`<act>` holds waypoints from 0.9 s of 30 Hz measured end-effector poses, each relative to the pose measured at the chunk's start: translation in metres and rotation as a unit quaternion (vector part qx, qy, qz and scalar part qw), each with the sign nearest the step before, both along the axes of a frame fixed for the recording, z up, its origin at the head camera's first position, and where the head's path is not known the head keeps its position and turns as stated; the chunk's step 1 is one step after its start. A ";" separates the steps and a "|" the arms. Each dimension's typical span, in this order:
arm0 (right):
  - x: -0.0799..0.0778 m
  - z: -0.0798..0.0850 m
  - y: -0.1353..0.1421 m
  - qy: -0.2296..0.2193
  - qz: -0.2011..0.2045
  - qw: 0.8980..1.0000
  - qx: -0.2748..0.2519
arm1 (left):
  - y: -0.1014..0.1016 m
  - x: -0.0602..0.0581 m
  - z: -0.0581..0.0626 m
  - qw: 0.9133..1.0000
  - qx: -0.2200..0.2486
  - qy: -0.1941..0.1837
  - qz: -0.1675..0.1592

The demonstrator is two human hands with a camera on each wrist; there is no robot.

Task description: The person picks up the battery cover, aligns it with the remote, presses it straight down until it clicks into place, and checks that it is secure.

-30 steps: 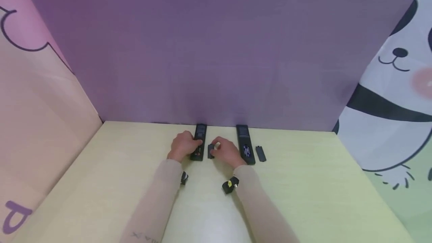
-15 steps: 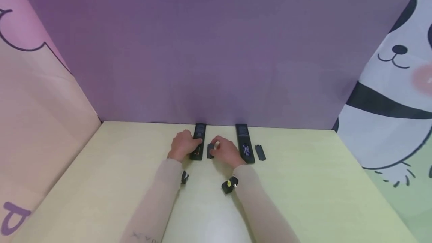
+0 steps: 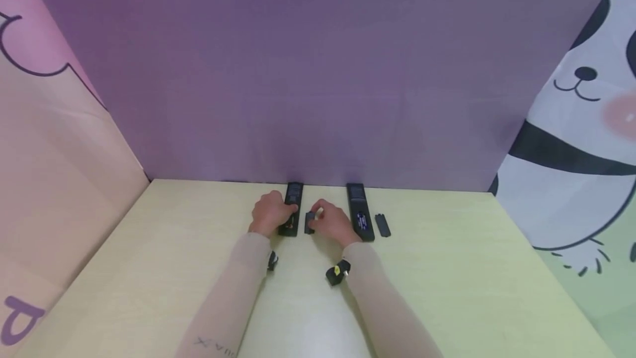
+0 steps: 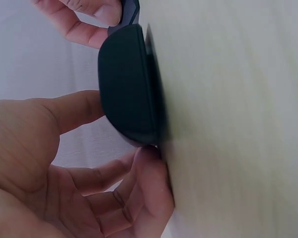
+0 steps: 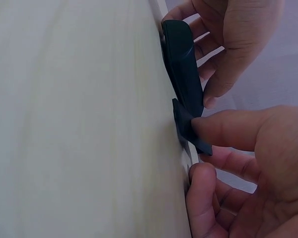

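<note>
My right hand (image 3: 334, 223) has the cover (image 3: 309, 224) pinched, just right of the remote (image 3: 295, 194), their long axes nearly parallel, running away from me. My left hand (image 3: 270, 214) is nearer the remote, gripping it from the left, thumb on top.

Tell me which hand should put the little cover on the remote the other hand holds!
Probably the right hand: it pinches the cover close beside that remote, while the left hand is busy holding the remote.
</note>
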State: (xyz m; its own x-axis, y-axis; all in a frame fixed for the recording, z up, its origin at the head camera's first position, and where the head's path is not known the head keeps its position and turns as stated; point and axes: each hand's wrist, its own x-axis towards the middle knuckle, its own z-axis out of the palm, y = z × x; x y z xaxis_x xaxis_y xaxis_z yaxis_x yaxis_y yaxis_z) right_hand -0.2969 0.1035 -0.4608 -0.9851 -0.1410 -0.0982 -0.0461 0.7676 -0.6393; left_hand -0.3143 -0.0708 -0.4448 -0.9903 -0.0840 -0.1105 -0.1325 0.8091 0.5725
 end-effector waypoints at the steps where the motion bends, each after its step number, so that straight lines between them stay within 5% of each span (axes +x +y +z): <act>1: 0.000 0.001 0.000 0.000 0.001 1.000 0.000 | 0.000 0.000 0.000 1.000 0.001 0.000 0.002; 27: 0.002 0.003 0.001 0.003 0.001 1.000 -0.011 | 0.000 0.000 -0.005 0.998 0.060 -0.027 0.019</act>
State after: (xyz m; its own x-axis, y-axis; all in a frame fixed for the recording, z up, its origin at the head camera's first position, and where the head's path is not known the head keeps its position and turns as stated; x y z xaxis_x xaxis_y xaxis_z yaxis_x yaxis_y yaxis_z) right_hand -0.2944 0.1048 -0.4576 -0.9855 -0.1444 -0.0892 -0.0511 0.7534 -0.6556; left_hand -0.3141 -0.0708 -0.4494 -0.9789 -0.1046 -0.1756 -0.1956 0.7292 0.6558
